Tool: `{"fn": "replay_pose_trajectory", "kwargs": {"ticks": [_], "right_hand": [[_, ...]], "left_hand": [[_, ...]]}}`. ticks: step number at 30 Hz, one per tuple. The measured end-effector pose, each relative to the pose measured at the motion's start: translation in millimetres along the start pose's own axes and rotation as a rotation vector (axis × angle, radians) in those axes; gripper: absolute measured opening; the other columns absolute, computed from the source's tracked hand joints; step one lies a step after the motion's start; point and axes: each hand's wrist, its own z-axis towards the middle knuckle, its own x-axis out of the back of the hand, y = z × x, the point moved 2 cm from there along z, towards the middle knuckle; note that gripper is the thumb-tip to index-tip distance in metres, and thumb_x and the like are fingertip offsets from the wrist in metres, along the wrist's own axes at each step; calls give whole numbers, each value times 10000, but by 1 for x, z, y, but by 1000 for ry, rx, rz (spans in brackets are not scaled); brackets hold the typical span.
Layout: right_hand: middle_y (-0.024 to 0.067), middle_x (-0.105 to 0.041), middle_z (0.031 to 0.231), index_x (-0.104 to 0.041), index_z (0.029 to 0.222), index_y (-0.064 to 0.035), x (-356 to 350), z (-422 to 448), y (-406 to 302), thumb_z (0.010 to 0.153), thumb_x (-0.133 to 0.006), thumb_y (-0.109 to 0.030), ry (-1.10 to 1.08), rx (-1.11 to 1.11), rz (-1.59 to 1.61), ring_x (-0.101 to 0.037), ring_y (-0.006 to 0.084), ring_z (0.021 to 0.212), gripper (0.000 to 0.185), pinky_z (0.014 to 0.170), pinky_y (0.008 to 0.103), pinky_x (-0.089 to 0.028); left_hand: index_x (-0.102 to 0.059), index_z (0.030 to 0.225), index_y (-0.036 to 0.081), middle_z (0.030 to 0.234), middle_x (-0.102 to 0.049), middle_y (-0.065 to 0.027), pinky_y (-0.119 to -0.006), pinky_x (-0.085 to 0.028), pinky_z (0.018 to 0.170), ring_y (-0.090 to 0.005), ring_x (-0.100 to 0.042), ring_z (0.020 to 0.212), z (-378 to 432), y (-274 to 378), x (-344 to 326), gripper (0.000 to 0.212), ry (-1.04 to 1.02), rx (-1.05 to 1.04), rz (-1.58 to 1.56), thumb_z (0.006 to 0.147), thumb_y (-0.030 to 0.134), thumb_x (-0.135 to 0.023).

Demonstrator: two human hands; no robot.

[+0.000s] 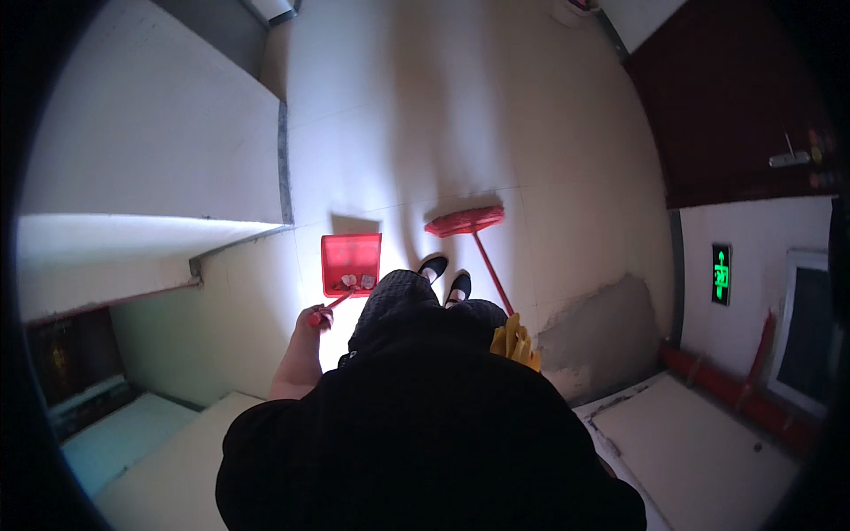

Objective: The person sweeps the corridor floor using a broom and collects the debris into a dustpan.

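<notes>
My left hand [321,316] is closed around the handle of a red plastic dustpan [352,249], held out to the left of my legs. Bits of crumpled, pale litter [355,283] lie at the handle side of the pan. On the right, a broom [467,221] with a red head and red handle slants down to the floor in front of my feet. Its handle runs up into a yellow rubber glove [514,342] at my right hip, where my right hand grips it. My torso hides the right forearm, and no bare skin of that hand shows.
Pale floor tiles [458,133] stretch ahead, with a grey patch [607,332] at the right. A white wall corner [282,166] juts in on the left. A dark red door [730,99], a lit green exit sign [721,274] and a red pipe [724,385] line the right side.
</notes>
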Motion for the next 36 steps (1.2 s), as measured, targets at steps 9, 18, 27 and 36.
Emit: {"fn": "replay_pose_trajectory", "kwargs": {"ticks": [9, 18, 27, 36], "right_hand": [[181, -540, 848, -540, 876, -68, 61, 133, -179, 764, -383, -375, -153, 82, 565, -507, 328, 822, 362, 695, 393, -400], [80, -534, 530, -555, 696, -11, 85, 302, -325, 754, -422, -332, -131, 101, 315, -489, 175, 405, 352, 388, 308, -384], [8, -438, 478, -517, 888, -64, 141, 260, -309, 775, -440, -263, -183, 246, 536, -412, 93, 376, 241, 353, 240, -344], [22, -518, 684, -491, 1043, -151, 99, 157, -156, 797, -438, -251, -310, 38, 664, -478, 116, 564, 271, 481, 235, -382]], "left_hand": [[-355, 605, 51, 441, -379, -21, -194, -380, 338, -115, -393, 371, -35, -9, 26, 144, 4, -44, -231, 739, 103, -361], [-323, 733, -31, 484, -389, -30, -199, -410, 376, -112, -412, 393, -19, -14, 34, 155, -100, -36, -207, 726, 114, -377], [-350, 720, 6, 487, -396, -19, -210, -392, 390, -105, -409, 395, -5, -23, 11, 124, -120, 119, -168, 752, 121, -385], [-352, 739, 29, 474, -372, -6, -184, -377, 343, -86, -396, 378, 22, -53, -25, 68, -84, 39, -100, 754, 87, -384]]}}
